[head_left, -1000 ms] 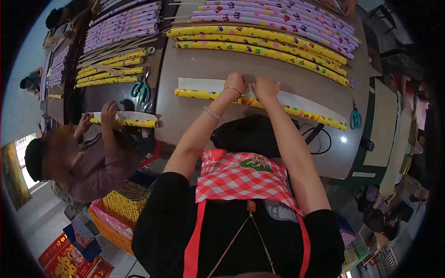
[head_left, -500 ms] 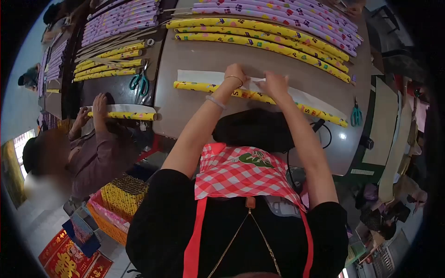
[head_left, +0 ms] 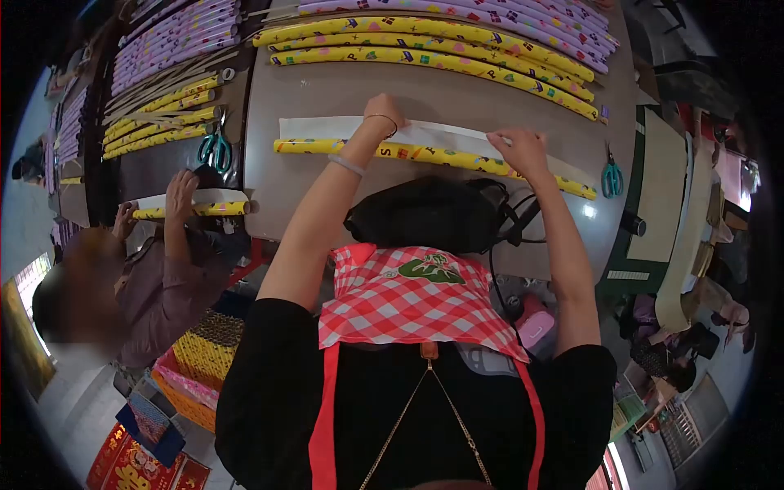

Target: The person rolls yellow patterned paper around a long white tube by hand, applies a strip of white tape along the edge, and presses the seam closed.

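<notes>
A long yellow patterned roll of wrapping paper (head_left: pixel 433 155) lies across the table in front of me, its white loose flap (head_left: pixel 314 128) spread along the far side. My left hand (head_left: pixel 384 113) is closed at the flap's far edge, left of the middle; its fingertips are partly hidden. Farther right, my right hand (head_left: pixel 524 152) pinches near the same edge, thumb pointing left, with the wrist above the roll. The two hands are well apart, with a stretch of white paper between them.
Several yellow rolls (head_left: pixel 425 61) and purple rolls (head_left: pixel 490 24) lie beyond. Scissors (head_left: pixel 612 178) rest at right, other scissors (head_left: pixel 215 151) at left. A black bag (head_left: pixel 425 214) sits at the table's near edge. At left, a co-worker's hands (head_left: pixel 180 194) handle a shorter yellow roll (head_left: pixel 224 208).
My hands have moved apart along the flap's edge, the left one leftward and the right one rightward. The whole view has shifted slightly, and more of the black bag shows.
</notes>
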The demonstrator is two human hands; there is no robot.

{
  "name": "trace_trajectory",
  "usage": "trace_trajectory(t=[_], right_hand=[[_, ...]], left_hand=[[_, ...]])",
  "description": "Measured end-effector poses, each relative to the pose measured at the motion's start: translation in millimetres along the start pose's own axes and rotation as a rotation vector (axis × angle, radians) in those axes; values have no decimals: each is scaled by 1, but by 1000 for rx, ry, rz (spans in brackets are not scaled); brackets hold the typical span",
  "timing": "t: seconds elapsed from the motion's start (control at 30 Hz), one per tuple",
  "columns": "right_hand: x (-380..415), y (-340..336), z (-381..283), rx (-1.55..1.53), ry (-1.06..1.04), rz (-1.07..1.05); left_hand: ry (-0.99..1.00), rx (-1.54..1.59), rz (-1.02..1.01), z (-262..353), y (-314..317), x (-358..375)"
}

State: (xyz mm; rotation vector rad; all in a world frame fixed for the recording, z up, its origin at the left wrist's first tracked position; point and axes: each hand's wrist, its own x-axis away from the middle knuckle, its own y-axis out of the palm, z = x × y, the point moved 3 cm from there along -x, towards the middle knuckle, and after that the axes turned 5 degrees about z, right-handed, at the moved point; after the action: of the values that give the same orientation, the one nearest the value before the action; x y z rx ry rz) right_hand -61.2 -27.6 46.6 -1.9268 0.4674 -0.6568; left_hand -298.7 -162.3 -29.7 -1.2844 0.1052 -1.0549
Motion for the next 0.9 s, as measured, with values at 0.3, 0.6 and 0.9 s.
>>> trace_trajectory(t=[0.3, 0.6, 0.9], right_hand=[[8, 18, 0, 90, -21, 305], [5, 24, -3, 216, 56, 296], [2, 23, -9, 256, 24, 368]], left_hand=[[24, -33, -84, 0, -2, -3], [65, -92, 39, 3, -3, 1], [23, -20, -37, 0, -1, 0]])
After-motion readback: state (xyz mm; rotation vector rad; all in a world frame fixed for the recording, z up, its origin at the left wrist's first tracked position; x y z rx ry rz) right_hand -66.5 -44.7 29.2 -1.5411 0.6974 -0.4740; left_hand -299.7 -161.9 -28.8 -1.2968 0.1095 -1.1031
